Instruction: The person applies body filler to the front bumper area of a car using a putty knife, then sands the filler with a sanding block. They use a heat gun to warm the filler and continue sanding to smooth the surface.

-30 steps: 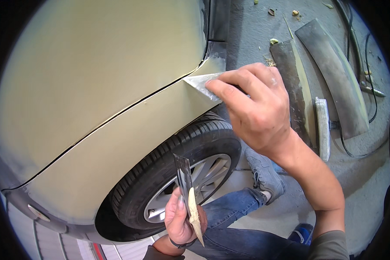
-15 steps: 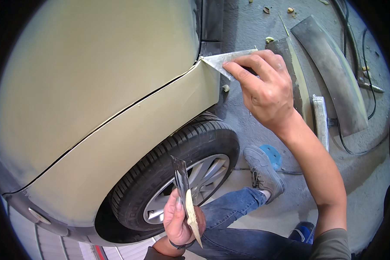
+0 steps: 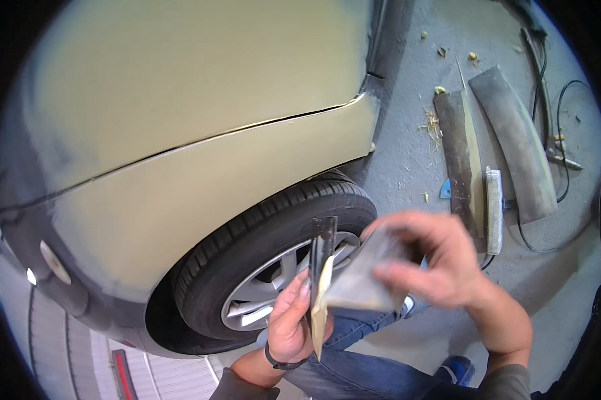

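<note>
My left hand [image 3: 290, 323] grips a dark, narrow putty board [image 3: 323, 235], held nearly upright in front of the wheel. Cream-coloured filler [image 3: 319, 317] is heaped along the board's right side. Between the fingers and thumb of my right hand [image 3: 440, 257] is a flat grey putty spreader [image 3: 366, 277], smeared by motion. The spreader's lower left corner reaches the filler; whether it touches cannot be told. Beyond both hands stands a car, its fender [image 3: 174, 193] and the panel above [image 3: 207, 73] coated in matt beige, with a dark gap between them.
Below the fender's arch sits the tyre [image 3: 210, 267] with its silver rim. On the grey floor at the right lie two long curved panels [image 3: 514, 147] [image 3: 457, 133], a long sanding block [image 3: 493, 210], a black cable [image 3: 567, 170] and scattered crumbs. A blue disc [image 3: 445, 189] shows beside one panel.
My right hand has brought the spreader from the fender's far corner down to the board. My left hand has risen slightly rightward with the board. The view has shifted.
</note>
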